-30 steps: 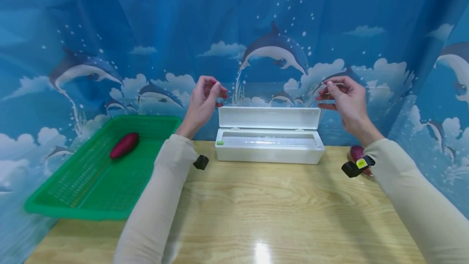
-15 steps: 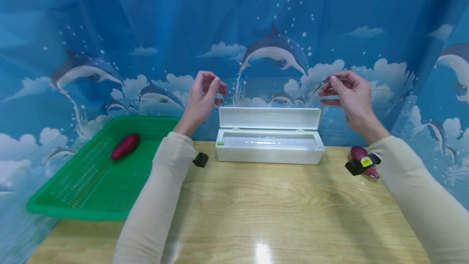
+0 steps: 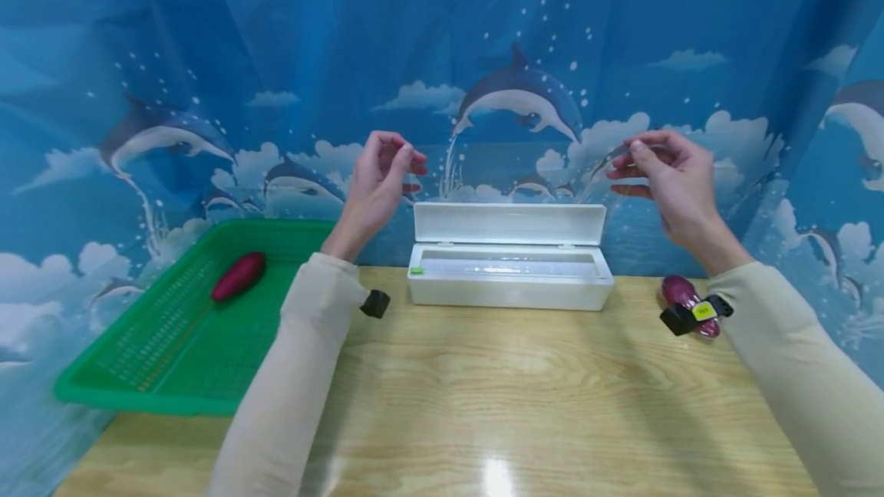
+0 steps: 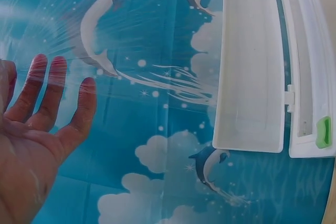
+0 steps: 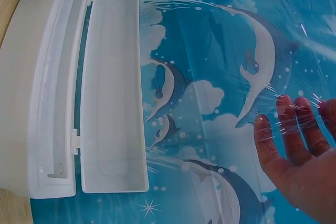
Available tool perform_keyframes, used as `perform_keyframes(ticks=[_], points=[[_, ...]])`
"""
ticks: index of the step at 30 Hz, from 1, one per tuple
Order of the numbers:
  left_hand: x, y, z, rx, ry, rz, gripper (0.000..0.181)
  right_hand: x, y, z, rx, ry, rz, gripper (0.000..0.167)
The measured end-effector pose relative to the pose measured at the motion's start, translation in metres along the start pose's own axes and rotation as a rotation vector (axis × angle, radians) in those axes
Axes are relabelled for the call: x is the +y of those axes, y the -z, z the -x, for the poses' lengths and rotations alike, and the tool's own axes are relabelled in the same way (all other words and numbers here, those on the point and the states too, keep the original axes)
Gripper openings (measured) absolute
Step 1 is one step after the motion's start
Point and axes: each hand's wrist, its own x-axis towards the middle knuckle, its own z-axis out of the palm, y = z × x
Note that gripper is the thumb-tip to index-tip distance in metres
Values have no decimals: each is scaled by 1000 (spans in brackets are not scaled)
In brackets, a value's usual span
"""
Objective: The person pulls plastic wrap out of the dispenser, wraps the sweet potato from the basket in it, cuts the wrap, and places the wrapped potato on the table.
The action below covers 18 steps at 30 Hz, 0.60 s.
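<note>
A thin sheet of clear cling film (image 4: 52,38) stretches between my two raised hands, creased where it meets the fingers. My left hand (image 3: 378,186) pinches one end between thumb and index finger, the other fingers spread behind the film. On the opposite side my right hand (image 3: 680,186) pinches the other end the same way. Below and between them stands a white cling film dispenser (image 3: 511,292), its lid (image 3: 509,223) tipped back. A green slider (image 3: 417,271) sits at the left end of its slot. Both hands are above the box, apart from it.
At the left, a green basket (image 3: 159,404) holds one purple sweet potato (image 3: 238,276). A shiny purple item (image 3: 678,291), seemingly film-wrapped, lies right on the wooden table (image 3: 511,390), partly behind the wrist camera. A blue dolphin-print curtain (image 3: 331,60) hangs behind the table.
Both hands have risen slightly, and the right has shifted to the right, so they are a little farther apart. The film stays between them. Box and basket stay put.
</note>
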Motion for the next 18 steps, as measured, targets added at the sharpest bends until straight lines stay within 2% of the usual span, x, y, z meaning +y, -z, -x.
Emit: perform_keyframes(ticks=[4,9,14,18], points=[[6,3,10,-24,0,9,31,-2,3,8,-22,20,-3,26],[12,6,29,-57,-14,13,25,-2,8,23,-48,60,23,25],[14,7,48,-81,-31,25,24,-1,14,39,-70,77,62,23],[13,7,62,-89,-12,33,25,0,17,51,-90,79,68,22]])
